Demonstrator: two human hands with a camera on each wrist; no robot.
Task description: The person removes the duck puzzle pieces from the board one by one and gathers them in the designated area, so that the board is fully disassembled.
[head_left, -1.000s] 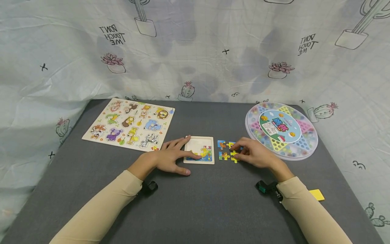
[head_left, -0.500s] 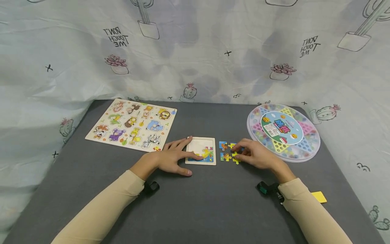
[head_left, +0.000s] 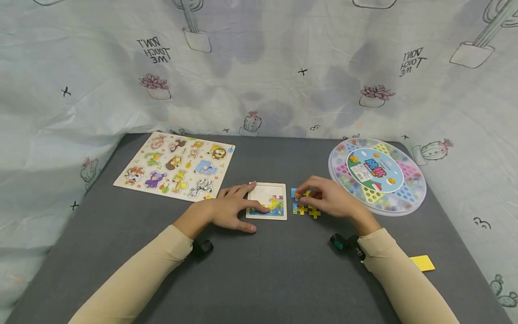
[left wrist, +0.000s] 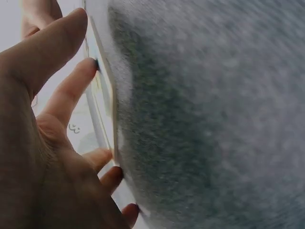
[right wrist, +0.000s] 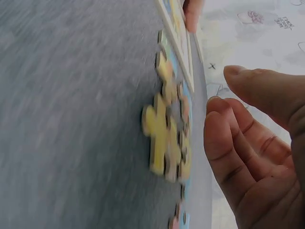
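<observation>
A small wooden puzzle tray (head_left: pixel 259 188) lies mid-table, with fitted colourful pieces (head_left: pixel 277 206) along its lower and right parts. My left hand (head_left: pixel 228 211) is spread beside it, the index finger reaching over the fitted pieces and other fingertips at its left edge. Just right of the tray lie several loose jigsaw pieces (head_left: pixel 314 213), yellow and blue. Over the upper ones is my right hand (head_left: pixel 329 195), fingers bent and thumb near the blue-and-orange piece (head_left: pixel 293 192). In the right wrist view, the thumb (right wrist: pixel 252 86) and fingertips stand apart with nothing visible between them.
An animal puzzle board (head_left: pixel 220 180) lies at the back left. A round, clear-edged game board (head_left: pixel 376 207) with a blue centre is at the back right. A yellow card (head_left: pixel 422 263) lies by the right forearm. A printed curtain (head_left: pixel 279 67) hangs behind the grey table (head_left: pixel 267 279).
My right hand has moved left, from the right-hand loose pieces to over the upper left one. My left hand has stayed on the tray. The head view shifted slightly.
</observation>
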